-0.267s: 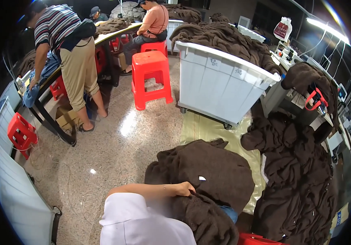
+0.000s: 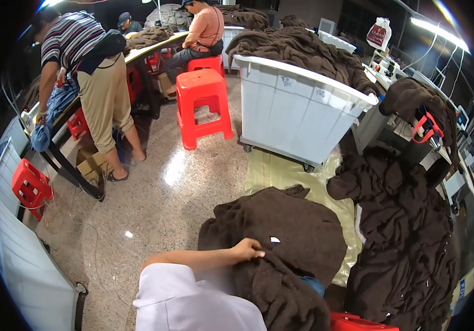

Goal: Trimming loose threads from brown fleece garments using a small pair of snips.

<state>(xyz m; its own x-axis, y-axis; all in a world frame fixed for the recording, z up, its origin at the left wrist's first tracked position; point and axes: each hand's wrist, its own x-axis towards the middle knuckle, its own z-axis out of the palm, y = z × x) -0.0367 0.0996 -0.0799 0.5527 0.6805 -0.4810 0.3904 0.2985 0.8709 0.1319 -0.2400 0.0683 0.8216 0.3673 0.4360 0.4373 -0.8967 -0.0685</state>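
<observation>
From the lower edge my left arm, in a white sleeve, reaches across to the right. My left hand (image 2: pixel 248 250) is closed on the upper edge of a dark brown fleece piece (image 2: pixel 281 292), which hangs in folds down to the lower edge. Just beyond lies a heap of the same brown fabric (image 2: pixel 289 220), with a small white label (image 2: pixel 274 240) on it. A patch of blue cloth (image 2: pixel 313 284) shows between the held piece and the heap. My right hand is not visible.
More brown fabric (image 2: pixel 402 243) is piled at the right, beside a yellow sheet (image 2: pixel 270 171) on the floor. A wheeled white bin (image 2: pixel 297 116) heaped with fabric stands ahead. Red stools (image 2: pixel 203 110) are about. Two people work along a table at the left; another is farther back.
My left hand has risen slightly and shifted a little at the fabric's edge. The view has moved slightly. At the left, the standing person's arm has moved a little.
</observation>
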